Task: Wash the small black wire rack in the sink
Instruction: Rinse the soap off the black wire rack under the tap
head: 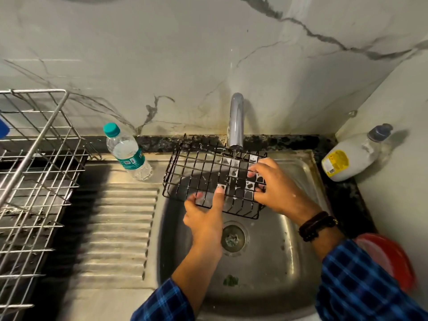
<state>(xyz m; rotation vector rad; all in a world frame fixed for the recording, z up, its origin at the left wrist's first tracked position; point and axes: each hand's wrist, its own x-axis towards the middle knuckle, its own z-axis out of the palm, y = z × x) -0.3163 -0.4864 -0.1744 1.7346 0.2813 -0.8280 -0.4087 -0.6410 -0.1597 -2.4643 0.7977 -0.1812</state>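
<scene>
Left hand (205, 216), head view: yours, at 6 o'clock of the black wire rack (196, 172). The thumb lies over the near wires and the other fingers pass under the edge, so it pinches the rack's near rim.
Right hand (275, 188): at 3 o'clock of the rack. Your fingers curl over the right end with the tips on the grid, and the hand grips that end. A dark wristband (317, 224) is on this wrist.
Rack position: held clear above the far half of the sink (278, 262), tilted, with its far-right corner under the tap (236, 121). Water films fill several grid cells near your right fingers.
Tap: at 12 o'clock of the basin. A thin stream falls onto the rack's far-right part.
Drain (232, 237): at the basin's centre, with a green scrap (230, 280) at its 6 o'clock.
Drainboard (120, 228): ribbed steel, at 9 o'clock of the basin.
Water bottle (128, 154): clear with a teal cap, at 10 o'clock, near the rack but apart from it.
Soap bottle (352, 156): white with a yellow label, at 2 o'clock on the dark counter.
Silver dish rack (34, 170): far out at 9 o'clock.
Red item (391, 262): at 4 o'clock, partly hidden by your right sleeve. Cannot tell what it is.
</scene>
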